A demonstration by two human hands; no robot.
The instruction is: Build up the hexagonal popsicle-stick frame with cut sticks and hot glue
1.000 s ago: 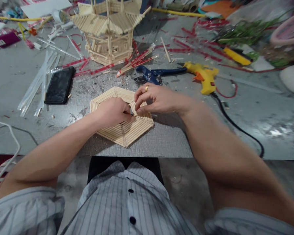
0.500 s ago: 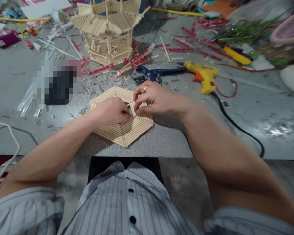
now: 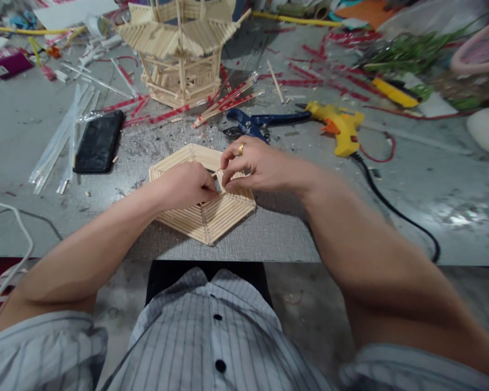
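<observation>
A hexagonal panel of thin wooden sticks (image 3: 206, 225), with an opening at its centre, lies on the table in front of me. My left hand (image 3: 185, 184) rests over its left part, fingers curled closed at the opening. Whatever those fingertips hold is hidden. From the right, my right hand (image 3: 255, 163), a ring on one finger, pinches at a short wooden stick (image 3: 220, 178) along the opening's right edge. The fingertips of both hands are close together but apart. I cannot tell whether that stick is fixed to the panel.
Behind the panel stands a pavilion-like stick model (image 3: 181, 60). Blue cutting pliers (image 3: 248, 124) and a yellow glue gun (image 3: 342, 127) with a black cord lie right of it. Clear glue sticks (image 3: 61, 138) and a phone (image 3: 99, 142) are at left. Red-and-clear wrapper strips (image 3: 309, 79) litter the back.
Both hands keep almost the same place at the panel's opening, with only very slight finger movement. The panel has not visibly moved.
</observation>
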